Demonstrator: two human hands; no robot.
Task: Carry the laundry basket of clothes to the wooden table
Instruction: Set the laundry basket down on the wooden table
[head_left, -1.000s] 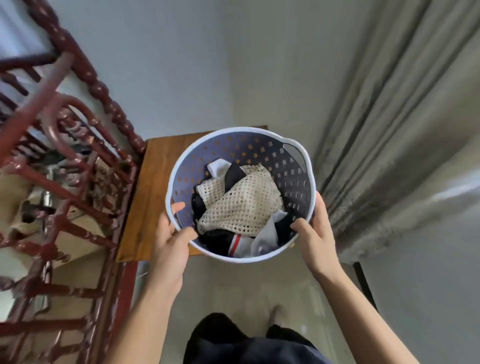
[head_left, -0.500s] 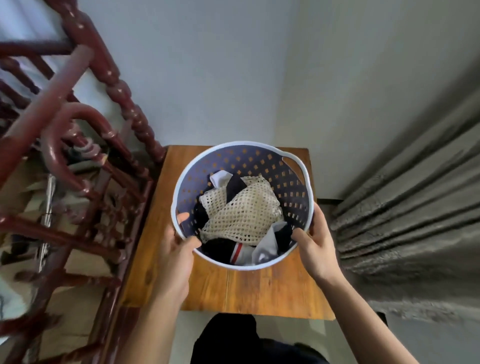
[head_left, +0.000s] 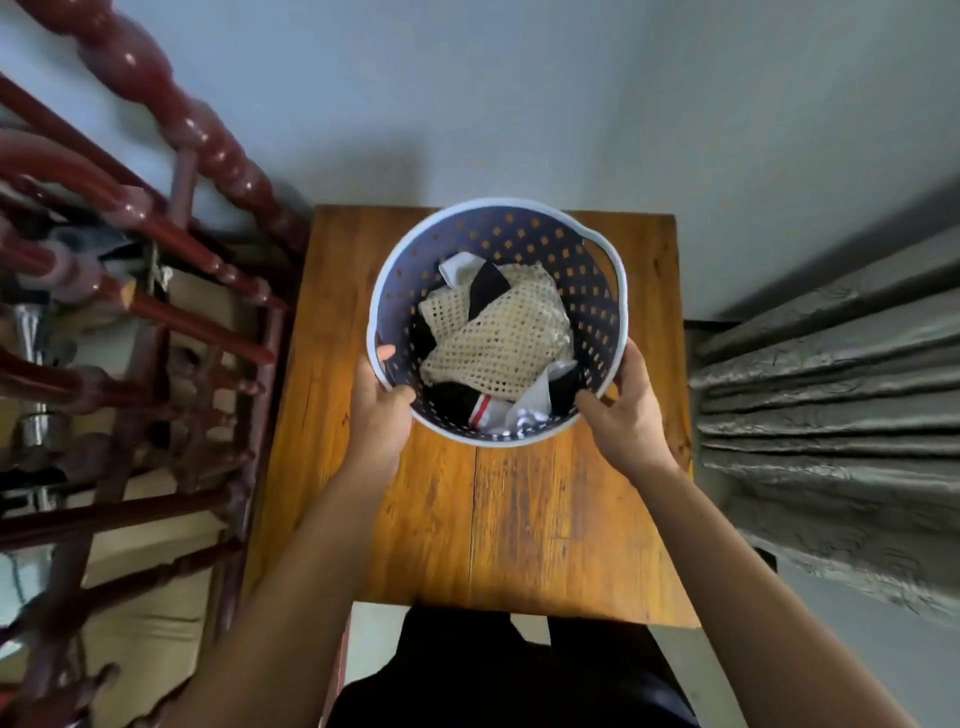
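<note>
Wooden table under laundry basket

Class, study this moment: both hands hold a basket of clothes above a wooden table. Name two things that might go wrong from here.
1. The left hand and right hand both grip the laundry basket at its near rim, so it may tip away on release.
2. The red wooden railing stands close to the wooden table on the left; an elbow might knock it.
</note>
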